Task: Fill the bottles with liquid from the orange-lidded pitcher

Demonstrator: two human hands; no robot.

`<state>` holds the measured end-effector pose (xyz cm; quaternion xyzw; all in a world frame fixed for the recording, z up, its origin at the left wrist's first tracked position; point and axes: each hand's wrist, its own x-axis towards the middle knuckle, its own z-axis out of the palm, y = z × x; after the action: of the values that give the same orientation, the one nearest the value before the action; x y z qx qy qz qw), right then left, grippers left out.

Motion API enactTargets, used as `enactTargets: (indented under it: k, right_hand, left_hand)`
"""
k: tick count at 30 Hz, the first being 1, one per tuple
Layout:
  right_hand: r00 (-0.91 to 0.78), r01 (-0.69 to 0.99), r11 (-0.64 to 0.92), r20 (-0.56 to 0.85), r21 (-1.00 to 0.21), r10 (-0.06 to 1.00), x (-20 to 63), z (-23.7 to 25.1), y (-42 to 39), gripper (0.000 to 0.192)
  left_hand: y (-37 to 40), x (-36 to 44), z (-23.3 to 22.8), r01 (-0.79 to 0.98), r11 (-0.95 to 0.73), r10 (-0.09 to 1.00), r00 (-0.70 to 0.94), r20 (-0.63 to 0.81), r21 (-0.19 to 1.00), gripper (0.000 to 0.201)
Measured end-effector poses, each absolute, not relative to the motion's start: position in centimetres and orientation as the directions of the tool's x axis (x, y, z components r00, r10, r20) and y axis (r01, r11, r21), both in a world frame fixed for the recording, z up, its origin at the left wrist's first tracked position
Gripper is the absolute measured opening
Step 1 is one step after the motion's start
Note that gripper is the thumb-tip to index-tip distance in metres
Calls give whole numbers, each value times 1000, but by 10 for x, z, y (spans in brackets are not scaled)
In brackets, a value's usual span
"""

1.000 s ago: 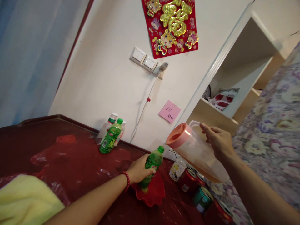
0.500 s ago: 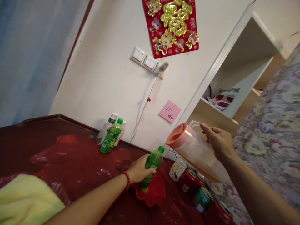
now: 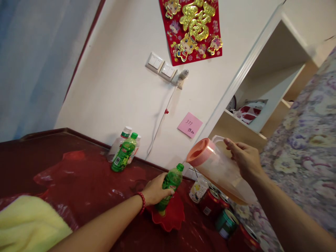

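Note:
My left hand (image 3: 156, 190) is wrapped round a green plastic bottle (image 3: 173, 180), which stands slightly tilted over a red scalloped dish (image 3: 172, 218). By its handle, my right hand (image 3: 244, 155) grips a translucent pitcher (image 3: 220, 171) with an orange-pink lid (image 3: 201, 152). The pitcher is tipped to the left, brownish liquid lying along its lower side. Its spout is right at the bottle's mouth, and a thin stream seems to run between them.
Several drink cans (image 3: 227, 222) and a patterned cup (image 3: 198, 190) line the table's right side. Another green bottle (image 3: 124, 154) stands by the wall with clear bottles (image 3: 116, 145) behind. A yellow towel (image 3: 28, 222) lies at front left. A floral curtain (image 3: 301, 157) hangs at right.

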<state>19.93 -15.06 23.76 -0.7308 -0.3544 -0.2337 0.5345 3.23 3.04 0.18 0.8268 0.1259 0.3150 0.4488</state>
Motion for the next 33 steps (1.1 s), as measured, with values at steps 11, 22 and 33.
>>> enactTargets:
  k: [11,22,33]
  right_hand:
    - [631,774,-171,725,-609,275,198,238,-150,55]
    - [645,764,-186,715,-618,269,198,238,-149,57]
    - [652,758,-200,714,-620,256,196,238,-148,57]
  left_hand:
    - [30,32,3,-79,-560,491,771,407,825,57]
    - [29,30,6,-72,-555,490,777,396,829,58]
    - [29,32,4,-68,-561,495,771,400,825,57]
